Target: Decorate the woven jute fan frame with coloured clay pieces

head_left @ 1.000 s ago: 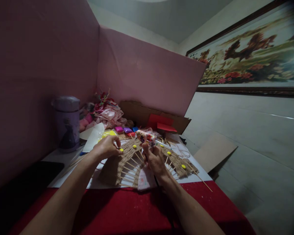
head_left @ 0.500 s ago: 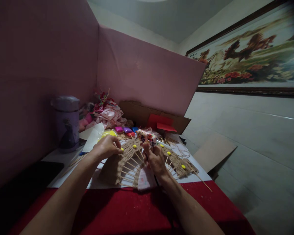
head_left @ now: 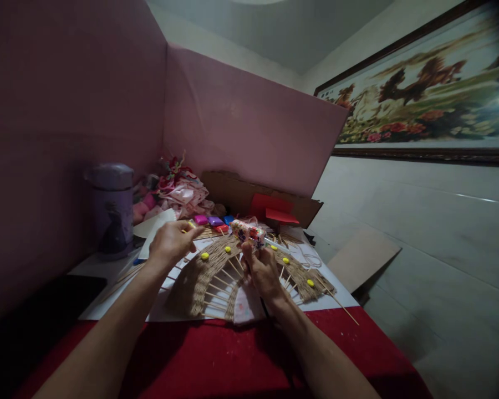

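Lifted a little up and away to the left since half a second ago, the left hand [head_left: 172, 241] has come clear of the yellow disc [head_left: 204, 256] at half past ten on the woven fan [head_left: 197, 284]; the right hand [head_left: 264, 271] has barely shifted. Hours are read from the fan's bottom middle, twelve pointing away from the person.

Nearest, at six o'clock, is the red-covered bench [head_left: 224, 360], with a white sheet [head_left: 158, 315] beyond its bare front. On that sheet lies the fan, its stick ribs fanning out from a floral fabric patch [head_left: 245, 305]. Four more discs show on the woven band, near eleven, one, half past one and half past two; the right hand and its load screen the stretch around twelve.

That right hand is closed around a patterned glue gun [head_left: 253, 235]. The left hand's fingers are loosely bent and parted, with nothing visible between them.

The step in hand looks like fixing discs along the band, the half-past-ten one seemingly just seated. The next move would call for a steady glue gun and a free left hand.

Farther off, around eleven, lie a magenta packet [head_left: 200, 220] and a purple packet [head_left: 215, 220]; a lilac tumbler [head_left: 113, 213] stands towards ten.
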{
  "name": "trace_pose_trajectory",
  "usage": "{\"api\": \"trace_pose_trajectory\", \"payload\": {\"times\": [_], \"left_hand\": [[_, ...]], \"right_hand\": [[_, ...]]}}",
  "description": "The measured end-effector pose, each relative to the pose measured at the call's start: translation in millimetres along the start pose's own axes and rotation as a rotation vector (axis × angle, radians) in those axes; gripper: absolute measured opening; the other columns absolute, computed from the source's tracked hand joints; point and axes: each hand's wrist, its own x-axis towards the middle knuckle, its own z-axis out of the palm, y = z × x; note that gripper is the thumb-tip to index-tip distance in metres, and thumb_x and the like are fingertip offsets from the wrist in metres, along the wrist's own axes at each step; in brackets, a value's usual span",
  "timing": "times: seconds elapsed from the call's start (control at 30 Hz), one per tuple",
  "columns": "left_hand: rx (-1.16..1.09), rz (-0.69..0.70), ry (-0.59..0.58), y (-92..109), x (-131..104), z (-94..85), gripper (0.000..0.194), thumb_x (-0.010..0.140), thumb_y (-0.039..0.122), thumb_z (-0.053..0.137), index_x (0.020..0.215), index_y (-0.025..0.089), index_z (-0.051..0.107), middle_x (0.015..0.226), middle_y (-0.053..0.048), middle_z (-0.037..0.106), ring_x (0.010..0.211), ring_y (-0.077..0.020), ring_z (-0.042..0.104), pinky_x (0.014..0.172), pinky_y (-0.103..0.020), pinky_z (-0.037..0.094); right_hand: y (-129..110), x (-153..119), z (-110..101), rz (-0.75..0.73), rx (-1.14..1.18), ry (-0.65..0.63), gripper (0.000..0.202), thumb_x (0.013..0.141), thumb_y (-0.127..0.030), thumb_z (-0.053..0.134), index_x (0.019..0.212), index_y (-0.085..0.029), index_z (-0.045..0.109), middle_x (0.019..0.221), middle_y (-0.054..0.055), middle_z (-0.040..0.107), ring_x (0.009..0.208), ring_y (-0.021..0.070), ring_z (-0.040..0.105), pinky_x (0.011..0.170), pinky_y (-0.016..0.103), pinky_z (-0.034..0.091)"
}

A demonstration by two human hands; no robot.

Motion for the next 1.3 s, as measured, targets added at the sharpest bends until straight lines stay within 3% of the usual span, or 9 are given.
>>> {"api": "trace_pose_trajectory", "payload": {"times": [0.07, 0.13, 0.23, 0.37, 0.5, 0.63, 0.73, 0.93, 1.3], "left_hand": [[-0.209, -0.018, 0.088, 7, -2, -2.3, 0.032, 0.065, 0.049, 0.062, 0.058, 0.018, 0.059, 0.034, 0.005, 0.040, 0.034, -0.0097, 0.040, 0.038, -0.021, 0.024], [-0.481, -0.056, 0.095, 14, -5, -4.2, 0.030, 0.066, 0.045, 0.062, 0.061, 0.016, 0.056, 0.036, 0.007, 0.037, 0.032, -0.0064, 0.034, 0.036, -0.019, 0.020], [-0.795, -0.086, -0.022, 23, -10, -4.2, 0.025, 0.055, 0.026, 0.071, 0.069, 0.016, 0.053, 0.049, 0.007, 0.050, 0.038, -0.0051, 0.041, 0.037, -0.016, 0.025], [-0.924, -0.026, -0.154, 31, -20, 2.7, 0.038, 0.047, 0.011, 0.073, 0.079, 0.014, 0.053, 0.062, 0.003, 0.060, 0.049, -0.0092, 0.055, 0.042, -0.018, 0.040], [-0.948, 0.070, -0.374, 34, -32, 13.0, 0.034, 0.060, 0.026, 0.075, 0.082, 0.012, 0.055, 0.075, -0.005, 0.067, 0.058, -0.0136, 0.063, 0.051, -0.024, 0.050], [-0.843, 0.082, -0.532, 30, -38, 22.5, 0.031, 0.069, 0.040, 0.069, 0.081, 0.012, 0.060, 0.062, 0.000, 0.062, 0.041, -0.0067, 0.050, 0.033, -0.016, 0.035], [-0.816, 0.082, -0.555, 26, -40, 28.6, 0.029, 0.068, 0.038, 0.071, 0.080, 0.013, 0.061, 0.050, 0.003, 0.057, 0.037, -0.0052, 0.045, 0.034, -0.015, 0.032], [-0.721, 0.103, -0.585, 28, -41, 33.3, 0.029, 0.065, 0.035, 0.073, 0.075, 0.014, 0.056, 0.064, -0.005, 0.068, 0.041, -0.0092, 0.053, 0.038, -0.019, 0.039], [-0.698, 0.129, -0.579, 29, -41, 33.3, 0.022, 0.063, 0.030, 0.073, 0.069, 0.015, 0.059, 0.054, 0.000, 0.063, 0.042, -0.0097, 0.053, 0.042, -0.022, 0.041]], "right_hand": [[0, -1, 0, 0.001, -0.003, 0.000, 0.058, 0.081, -0.059, 0.048, 0.043, -0.015, 0.045, 0.039, -0.003, 0.042, 0.032, 0.0045, 0.037, 0.035, 0.017, 0.027], [1, -1, 1, 0.003, -0.001, 0.002, 0.058, 0.081, -0.060, 0.048, 0.044, -0.015, 0.046, 0.039, -0.003, 0.041, 0.032, 0.0053, 0.038, 0.035, 0.018, 0.027], [2, -2, 2, 0.004, -0.013, 0.024, 0.057, 0.080, -0.060, 0.048, 0.044, -0.016, 0.047, 0.038, -0.003, 0.041, 0.033, 0.0066, 0.038, 0.036, 0.020, 0.027], [-3, -4, 2, -0.015, -0.147, 0.132, 0.053, 0.076, -0.058, 0.054, 0.043, -0.018, 0.044, 0.037, -0.003, 0.040, 0.038, 0.0096, 0.039, 0.039, 0.022, 0.029], [-10, -6, 3, -0.039, -0.211, 0.208, 0.041, 0.075, -0.051, 0.059, 0.050, -0.018, 0.054, 0.045, -0.001, 0.052, 0.046, 0.0137, 0.049, 0.045, 0.024, 0.034], [-11, -9, 5, -0.129, -0.106, 0.212, 0.023, 0.077, -0.041, 0.060, 0.074, -0.019, 0.065, 0.066, 0.002, 0.066, 0.056, 0.0162, 0.058, 0.054, 0.026, 0.045], [-8, -11, 5, -0.174, -0.110, 0.192, 0.021, 0.077, -0.040, 0.060, 0.081, -0.020, 0.066, 0.076, 0.005, 0.068, 0.065, 0.0192, 0.061, 0.061, 0.030, 0.049], [-5, -10, 4, -0.210, -0.177, 0.194, 0.013, 0.076, -0.033, 0.059, 0.078, -0.021, 0.065, 0.078, 0.007, 0.068, 0.073, 0.0227, 0.062, 0.066, 0.032, 0.048], [-13, -9, 1, -0.260, -0.246, 0.136, 0.018, 0.079, -0.037, 0.057, 0.084, -0.022, 0.065, 0.081, 0.005, 0.068, 0.073, 0.0196, 0.062, 0.069, 0.028, 0.048]]}}
